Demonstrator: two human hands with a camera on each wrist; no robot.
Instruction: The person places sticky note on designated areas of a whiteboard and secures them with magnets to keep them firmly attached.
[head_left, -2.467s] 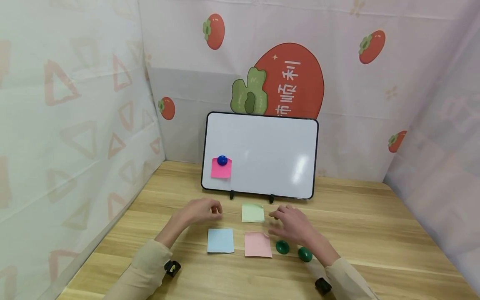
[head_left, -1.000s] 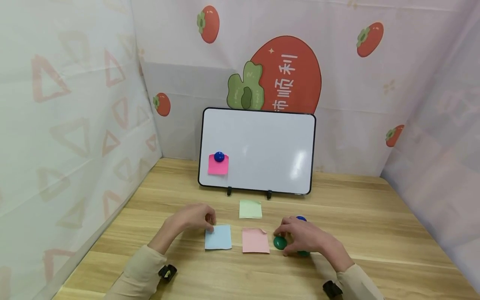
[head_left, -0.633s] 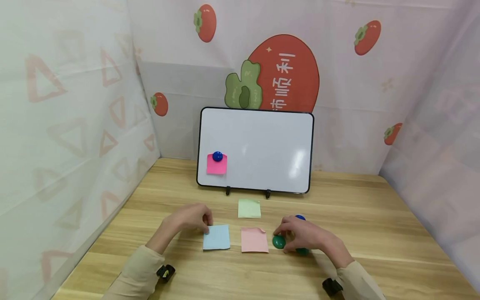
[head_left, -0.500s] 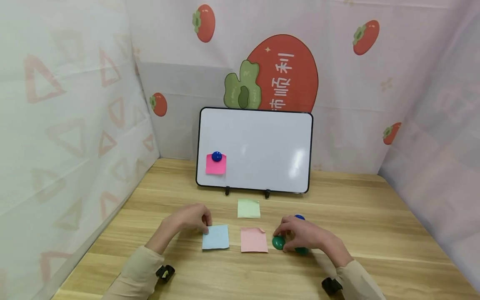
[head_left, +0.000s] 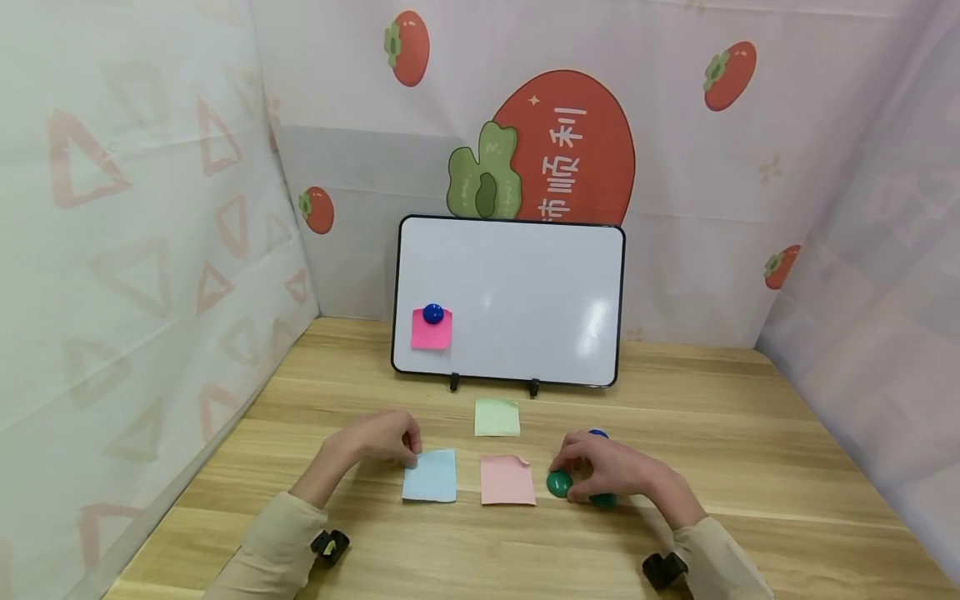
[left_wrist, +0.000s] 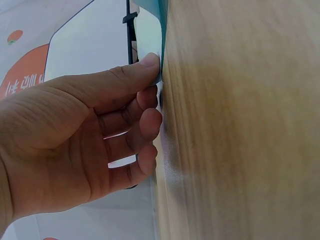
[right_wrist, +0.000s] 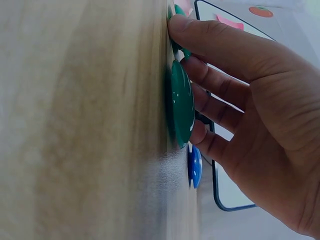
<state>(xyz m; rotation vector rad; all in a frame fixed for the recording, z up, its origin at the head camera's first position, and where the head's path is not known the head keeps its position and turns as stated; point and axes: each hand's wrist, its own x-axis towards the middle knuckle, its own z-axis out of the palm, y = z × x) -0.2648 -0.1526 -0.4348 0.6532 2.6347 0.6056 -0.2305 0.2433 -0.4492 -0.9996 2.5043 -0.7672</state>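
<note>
In the head view, the left hand (head_left: 378,435) pinches the upper left corner of the blue note (head_left: 431,477), while the right hand (head_left: 611,465) has thumb and finger closed on the nearer green magnet (head_left: 558,484); the hands are well apart. The right hand partly covers the second green magnet (head_left: 603,501) and, on its far side, the loose blue magnet (head_left: 597,433), so there are two green magnets. Notes number four: the blue one, the light pink note (head_left: 508,481) between the hands, the pale green note (head_left: 497,418) just beyond that, and the hot-pink note (head_left: 431,333) under a blue magnet (head_left: 432,313) on the whiteboard (head_left: 525,292) past both hands. Compared with 2.5 s ago, the left hand has come down to the blue note and the right has left the pale green note's side. In the left wrist view, the thumb lies on the note, which the top edge cuts off. In the right wrist view, the thumb hides part of the pinched magnet; whether the other fingers touch the second is unclear.
</note>
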